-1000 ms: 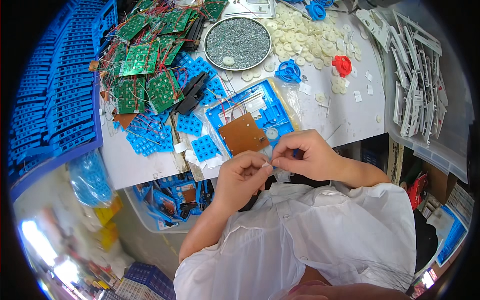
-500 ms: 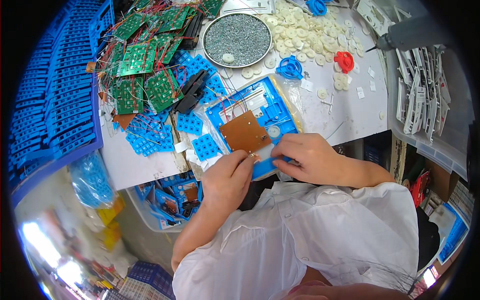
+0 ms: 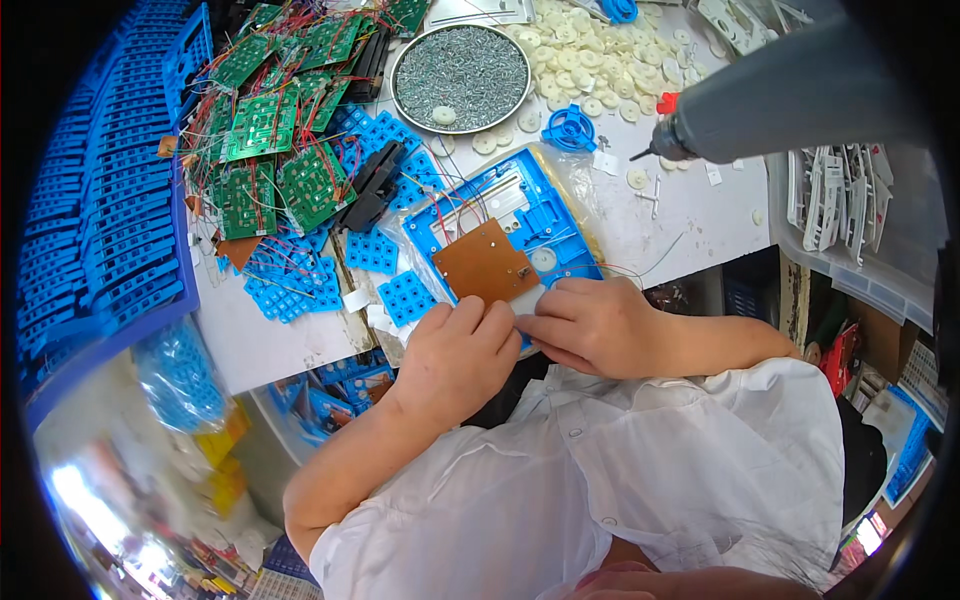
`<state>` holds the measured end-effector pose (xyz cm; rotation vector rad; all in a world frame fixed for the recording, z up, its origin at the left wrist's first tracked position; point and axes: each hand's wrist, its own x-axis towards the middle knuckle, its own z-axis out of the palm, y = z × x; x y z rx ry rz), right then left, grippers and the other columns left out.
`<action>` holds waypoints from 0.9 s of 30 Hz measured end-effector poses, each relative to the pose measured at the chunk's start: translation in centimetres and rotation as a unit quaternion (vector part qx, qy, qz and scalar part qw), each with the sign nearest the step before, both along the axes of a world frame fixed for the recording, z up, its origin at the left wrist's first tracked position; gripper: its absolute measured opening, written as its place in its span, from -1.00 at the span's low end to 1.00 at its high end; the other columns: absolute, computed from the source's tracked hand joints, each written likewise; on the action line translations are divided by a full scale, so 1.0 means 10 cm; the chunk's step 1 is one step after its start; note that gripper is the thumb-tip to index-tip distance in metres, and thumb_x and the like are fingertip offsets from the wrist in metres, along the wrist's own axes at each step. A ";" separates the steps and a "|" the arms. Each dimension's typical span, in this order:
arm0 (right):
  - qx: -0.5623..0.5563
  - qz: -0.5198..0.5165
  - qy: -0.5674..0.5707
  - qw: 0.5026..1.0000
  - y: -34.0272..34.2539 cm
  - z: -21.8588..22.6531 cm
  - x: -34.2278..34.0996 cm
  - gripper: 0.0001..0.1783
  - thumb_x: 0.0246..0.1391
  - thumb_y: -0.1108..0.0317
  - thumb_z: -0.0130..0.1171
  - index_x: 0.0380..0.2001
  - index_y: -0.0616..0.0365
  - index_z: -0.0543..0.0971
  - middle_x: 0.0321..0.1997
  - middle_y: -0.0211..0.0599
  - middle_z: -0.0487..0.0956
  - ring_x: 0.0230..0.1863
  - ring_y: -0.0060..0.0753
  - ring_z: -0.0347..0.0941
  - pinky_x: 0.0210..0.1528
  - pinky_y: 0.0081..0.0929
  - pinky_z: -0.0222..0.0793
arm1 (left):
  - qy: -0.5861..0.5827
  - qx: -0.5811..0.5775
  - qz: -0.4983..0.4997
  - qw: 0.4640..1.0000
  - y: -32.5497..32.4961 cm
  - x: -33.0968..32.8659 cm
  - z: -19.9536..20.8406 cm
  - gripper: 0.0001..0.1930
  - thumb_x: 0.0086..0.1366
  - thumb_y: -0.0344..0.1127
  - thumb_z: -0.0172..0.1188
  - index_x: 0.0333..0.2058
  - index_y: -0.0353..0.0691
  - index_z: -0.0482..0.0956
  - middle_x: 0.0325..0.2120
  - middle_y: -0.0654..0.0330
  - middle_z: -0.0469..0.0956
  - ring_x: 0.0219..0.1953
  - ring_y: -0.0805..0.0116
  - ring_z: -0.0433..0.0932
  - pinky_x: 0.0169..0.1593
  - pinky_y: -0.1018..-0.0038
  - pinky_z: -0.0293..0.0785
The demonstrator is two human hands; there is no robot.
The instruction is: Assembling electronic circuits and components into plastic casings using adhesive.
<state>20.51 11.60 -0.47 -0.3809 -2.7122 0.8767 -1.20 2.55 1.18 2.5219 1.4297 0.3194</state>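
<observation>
A blue plastic housing (image 3: pixel 570 222) lies open on the table in front of me, with a brown circuit board (image 3: pixel 486 262) over its near left part. Thin red and dark wires run from the board into the housing. My left hand (image 3: pixel 462 352) is closed at the board's near edge, fingers curled down. Close beside it, my right hand (image 3: pixel 592 325) pinches at the housing's near edge, its fingertips almost meeting the left hand's. Whatever sits between the fingers of either hand is hidden. Thin wires (image 3: pixel 625 268) stick out past my right hand.
A grey electric screwdriver (image 3: pixel 780 100) hangs at the right. Behind the housing are a round tray of screws (image 3: pixel 400 85), cream plastic discs (image 3: pixel 585 65) and a blue ring part (image 3: pixel 570 130). Green circuit boards (image 3: pixel 262 125), blue button pads (image 3: pixel 405 298) and stacked blue housings (image 3: pixel 110 190) fill the left.
My right hand has moved left, closer to my left hand, which has turned more knuckles-up. The screwdriver has swung nearer and to the left. Thin wires now show beyond my right hand.
</observation>
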 end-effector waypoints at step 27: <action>0.093 0.035 -0.154 0.983 -0.15 0.07 -0.03 -0.30 -0.05 0.13 0.39 0.18 0.19 0.56 -0.20 -0.48 0.49 -0.15 -0.36 0.42 -0.34 -0.53 0.50 | -0.244 -0.095 0.293 0.920 -0.26 0.05 -0.08 -0.79 0.08 -0.52 0.40 -0.27 -0.25 0.65 -0.37 0.11 0.53 -0.36 0.12 0.57 -0.32 0.34 0.48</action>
